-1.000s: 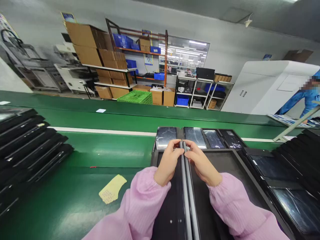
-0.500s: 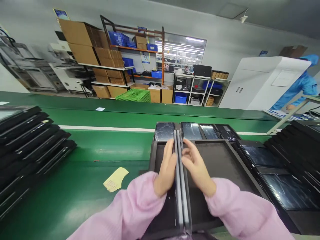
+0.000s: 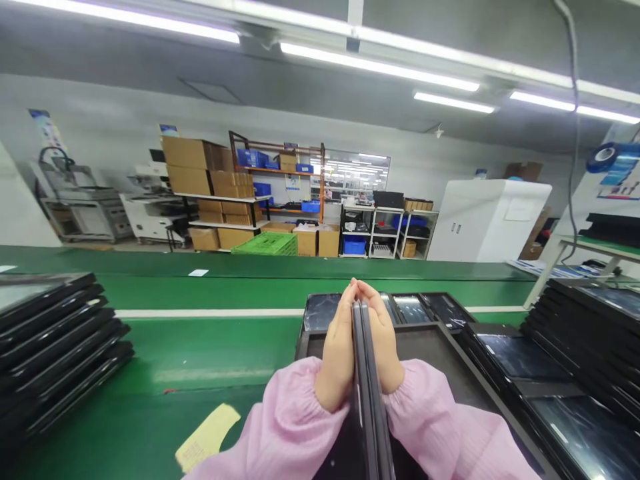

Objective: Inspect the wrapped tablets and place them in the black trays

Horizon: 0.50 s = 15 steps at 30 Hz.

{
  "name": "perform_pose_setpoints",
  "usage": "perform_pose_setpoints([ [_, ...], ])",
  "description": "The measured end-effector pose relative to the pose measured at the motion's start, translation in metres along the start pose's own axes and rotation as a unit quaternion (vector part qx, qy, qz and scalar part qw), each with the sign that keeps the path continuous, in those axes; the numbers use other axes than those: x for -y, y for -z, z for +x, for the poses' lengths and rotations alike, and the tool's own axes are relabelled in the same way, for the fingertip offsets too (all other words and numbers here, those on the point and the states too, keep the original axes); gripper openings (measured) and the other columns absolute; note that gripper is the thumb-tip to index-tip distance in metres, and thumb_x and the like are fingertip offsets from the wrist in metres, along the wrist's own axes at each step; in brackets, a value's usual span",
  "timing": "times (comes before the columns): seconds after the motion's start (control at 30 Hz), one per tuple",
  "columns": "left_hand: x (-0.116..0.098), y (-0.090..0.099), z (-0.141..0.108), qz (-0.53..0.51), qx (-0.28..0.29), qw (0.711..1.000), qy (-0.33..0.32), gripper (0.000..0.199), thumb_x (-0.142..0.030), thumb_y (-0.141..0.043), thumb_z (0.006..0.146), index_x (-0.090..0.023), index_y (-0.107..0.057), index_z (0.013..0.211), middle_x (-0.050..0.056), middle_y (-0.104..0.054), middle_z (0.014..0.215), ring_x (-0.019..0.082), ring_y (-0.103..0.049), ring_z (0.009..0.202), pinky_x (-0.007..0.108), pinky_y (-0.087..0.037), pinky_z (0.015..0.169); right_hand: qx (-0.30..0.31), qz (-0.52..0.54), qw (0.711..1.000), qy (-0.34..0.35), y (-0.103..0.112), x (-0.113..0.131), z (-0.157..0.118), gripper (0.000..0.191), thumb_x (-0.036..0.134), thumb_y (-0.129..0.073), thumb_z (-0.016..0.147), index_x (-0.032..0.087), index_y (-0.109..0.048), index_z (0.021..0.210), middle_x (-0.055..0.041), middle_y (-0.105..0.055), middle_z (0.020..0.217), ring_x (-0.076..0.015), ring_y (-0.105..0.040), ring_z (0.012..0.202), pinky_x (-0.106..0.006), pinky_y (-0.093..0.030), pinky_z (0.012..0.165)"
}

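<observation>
Two thin, dark, flat slabs that look like tablets stand on edge, side by side, in front of me. My left hand presses flat along their left side, and my right hand along the right. Both palms close on the pair, with the fingertips meeting above its far end. Beneath my hands lies a black tray; its near part is hidden by my sleeves. Behind it, glossy screens rest in tray compartments.
Black trays are stacked at the left and the right. Nearer on the right, more screens lie in a tray. A torn yellow paper is on the green bench. Beyond stand a green crate and shelves.
My right hand, with fingers curled and partly off the slabs before, now lies flat against them. My fingertips have come together at the far end. The view has tilted up.
</observation>
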State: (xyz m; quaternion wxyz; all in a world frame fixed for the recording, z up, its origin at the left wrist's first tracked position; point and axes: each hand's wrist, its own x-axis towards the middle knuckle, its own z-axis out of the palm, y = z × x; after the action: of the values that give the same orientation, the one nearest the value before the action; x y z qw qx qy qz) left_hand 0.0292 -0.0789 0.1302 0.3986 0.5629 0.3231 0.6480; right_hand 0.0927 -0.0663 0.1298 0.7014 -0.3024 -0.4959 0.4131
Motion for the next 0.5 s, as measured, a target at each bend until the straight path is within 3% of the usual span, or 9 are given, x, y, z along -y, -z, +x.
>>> perform_pose_setpoints([
  [0.1, -0.005, -0.004, 0.015, -0.055, -0.01, 0.996, 0.073, 0.043, -0.03, -0.027, 0.095, -0.014, -0.053, 0.125, 0.009, -0.05, 0.136, 0.018, -0.044, 0.126, 0.034, -0.028, 0.111, -0.014, 0.053, 0.997, -0.063, -0.005, -0.001, 0.013, 0.032, 0.025, -0.053, 0.075, 0.022, -0.053, 0.107, -0.0016, -0.065, 0.092, -0.0149, -0.062, 0.074, -0.03, -0.052, 0.075],
  [0.17, 0.0, -0.004, 0.021, -0.081, -0.011, 0.993, 0.09, 0.041, -0.03, -0.03, 0.094, -0.014, -0.054, 0.124, 0.009, -0.051, 0.135, 0.017, -0.045, 0.126, 0.033, -0.028, 0.111, -0.026, 0.058, 0.995, -0.076, -0.006, -0.002, 0.018, 0.031, 0.025, -0.055, 0.073, 0.021, -0.054, 0.104, 0.0, -0.064, 0.085, -0.0132, -0.06, 0.067, -0.027, -0.051, 0.068],
  [0.33, 0.016, -0.003, 0.031, -0.158, -0.026, 0.979, 0.129, 0.036, -0.033, -0.04, 0.092, -0.017, -0.058, 0.118, 0.006, -0.055, 0.132, 0.018, -0.045, 0.125, 0.033, -0.028, 0.111, -0.039, 0.057, 0.994, -0.088, -0.006, -0.002, 0.025, 0.028, 0.025, -0.055, 0.07, 0.02, -0.057, 0.097, 0.0002, -0.065, 0.084, -0.0127, -0.058, 0.063, -0.027, -0.05, 0.064],
  [0.5, 0.025, -0.003, 0.038, -0.196, -0.038, 0.97, 0.139, 0.033, -0.035, -0.045, 0.09, -0.018, -0.062, 0.113, 0.005, -0.057, 0.129, 0.017, -0.048, 0.123, 0.029, -0.031, 0.108, -0.034, 0.08, 0.992, -0.094, -0.005, -0.01, 0.033, 0.026, 0.023, -0.056, 0.07, 0.021, -0.058, 0.096, 0.0, -0.066, 0.087, -0.0155, -0.062, 0.076, -0.028, -0.051, 0.071],
])
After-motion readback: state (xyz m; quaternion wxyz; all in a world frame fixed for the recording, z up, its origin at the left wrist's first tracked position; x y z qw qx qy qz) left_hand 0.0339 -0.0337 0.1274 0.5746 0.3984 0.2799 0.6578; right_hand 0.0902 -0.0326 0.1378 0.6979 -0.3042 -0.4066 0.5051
